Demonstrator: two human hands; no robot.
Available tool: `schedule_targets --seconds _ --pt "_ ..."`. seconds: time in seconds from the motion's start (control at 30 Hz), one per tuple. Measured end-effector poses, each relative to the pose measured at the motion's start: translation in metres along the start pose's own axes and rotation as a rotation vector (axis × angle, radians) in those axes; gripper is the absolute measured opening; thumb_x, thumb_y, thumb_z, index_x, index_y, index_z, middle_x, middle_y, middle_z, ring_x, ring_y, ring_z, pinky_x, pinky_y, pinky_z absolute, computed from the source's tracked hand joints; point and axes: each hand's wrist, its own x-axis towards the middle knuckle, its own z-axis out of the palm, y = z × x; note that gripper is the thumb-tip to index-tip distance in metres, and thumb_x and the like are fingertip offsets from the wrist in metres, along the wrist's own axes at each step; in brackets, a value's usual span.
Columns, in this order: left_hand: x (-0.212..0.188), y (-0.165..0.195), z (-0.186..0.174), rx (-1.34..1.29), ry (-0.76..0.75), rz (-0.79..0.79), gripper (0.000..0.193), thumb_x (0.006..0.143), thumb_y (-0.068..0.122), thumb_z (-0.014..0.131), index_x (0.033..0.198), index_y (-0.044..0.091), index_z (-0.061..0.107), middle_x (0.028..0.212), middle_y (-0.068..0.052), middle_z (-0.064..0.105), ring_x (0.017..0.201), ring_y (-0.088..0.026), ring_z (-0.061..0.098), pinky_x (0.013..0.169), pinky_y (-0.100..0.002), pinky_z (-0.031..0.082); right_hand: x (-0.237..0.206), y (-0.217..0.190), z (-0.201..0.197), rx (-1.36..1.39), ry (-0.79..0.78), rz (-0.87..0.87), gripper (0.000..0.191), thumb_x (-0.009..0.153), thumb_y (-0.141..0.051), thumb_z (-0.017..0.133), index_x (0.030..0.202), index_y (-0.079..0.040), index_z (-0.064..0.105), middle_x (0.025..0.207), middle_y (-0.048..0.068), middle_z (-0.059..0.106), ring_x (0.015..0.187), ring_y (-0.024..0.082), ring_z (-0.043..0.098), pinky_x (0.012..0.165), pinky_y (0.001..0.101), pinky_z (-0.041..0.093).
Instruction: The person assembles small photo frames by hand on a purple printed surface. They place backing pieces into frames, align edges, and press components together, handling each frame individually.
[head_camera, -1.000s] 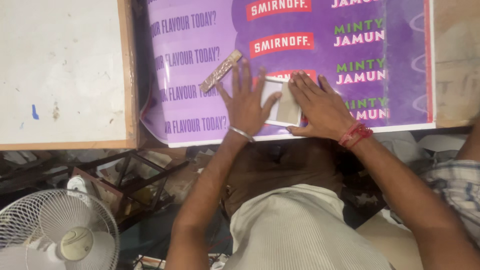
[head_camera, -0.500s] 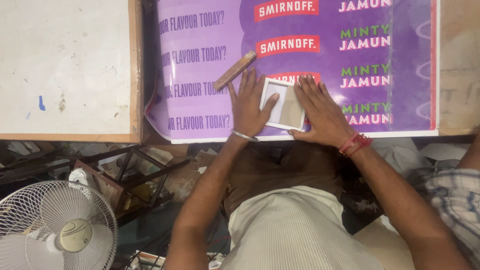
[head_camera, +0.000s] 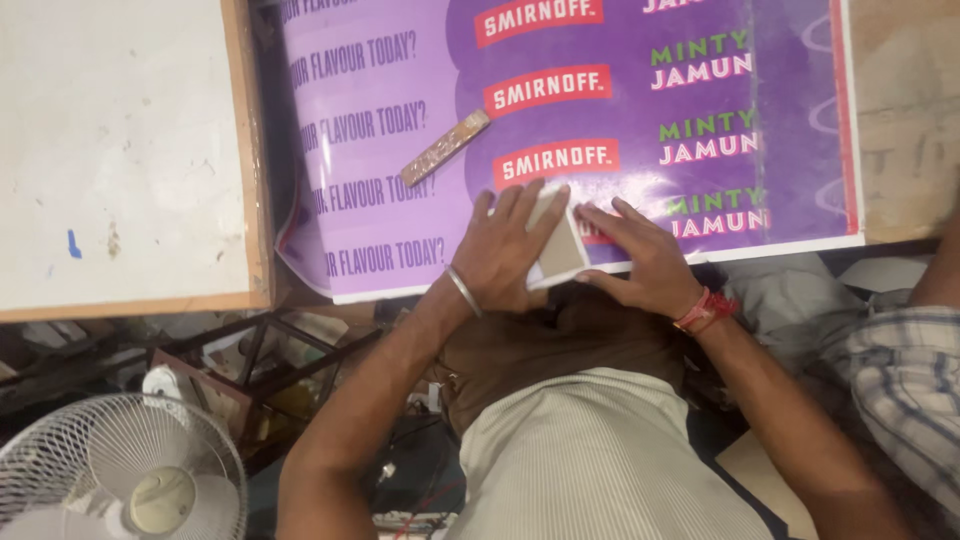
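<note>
on the purple printed sheet (head_camera: 640, 150) near the counter's (head_camera: 900, 120) front edge, both hands press a small pale card (head_camera: 560, 250), which now sits tilted and closer to the sheet's lower border than half a second ago. left hand (head_camera: 505, 250) lies flat with fingers spread over the card's left side, while right hand (head_camera: 640, 255) has fingers spread along its right edge. up-left, well apart, the flat brown stick (head_camera: 445, 147) lies untouched, so the card seems only repositioned.

Even indoor light, soft glare on the purple sheet (head_camera: 600, 130), slight blur.
</note>
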Motion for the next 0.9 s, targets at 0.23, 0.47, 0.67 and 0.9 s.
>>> schedule_targets --seconds 0.23,0.47,0.67,0.9 --pt "0.033 -0.044 -0.083 0.080 0.538 0.173 0.106 0.090 0.067 0.084 0.162 0.010 0.032 0.164 -0.029 0.034 0.152 -0.045 0.036 0.122 -0.064 0.026 -0.007 0.014 0.001 0.754 0.331 0.243 0.034 0.104 -0.013 0.063 0.133 0.002 0.056 0.127 0.019 0.070 0.108 0.022 0.075 0.097 0.0348 0.062" --pt "0.049 -0.078 -0.040 0.070 0.401 -0.311 0.098 0.083 0.066 0.077 0.160 0.022 0.036 0.164 -0.019 0.033 0.150 -0.041 0.031 0.117 -0.074 0.015 -0.006 0.006 0.011 0.511 0.344 0.262 0.021 0.103 -0.006 0.063 0.120 0.005 0.065 0.111 0.014 0.076 0.102 0.020 0.076 0.088 0.0299 0.065" --pt "0.031 -0.086 0.021 0.093 0.396 -0.407 0.078 0.098 0.066 0.055 0.161 0.022 0.037 0.167 -0.023 0.026 0.157 -0.038 0.017 0.121 -0.070 0.008 -0.003 -0.004 0.014 0.029 0.375 0.219 0.010 0.097 -0.008 0.071 0.104 -0.003 0.075 0.093 0.010 0.076 0.076 0.017 0.072 0.066 0.0293 0.055" --pt "0.034 -0.090 0.027 0.090 0.359 -0.469 0.066 0.099 0.058 0.049 0.155 0.023 0.043 0.166 -0.020 0.029 0.155 -0.036 0.018 0.122 -0.064 0.007 0.013 -0.016 0.027 -0.478 0.400 -0.148 0.013 0.079 -0.004 0.077 0.089 -0.013 0.075 0.084 0.001 0.071 0.075 0.021 0.063 0.067 0.0372 0.052"
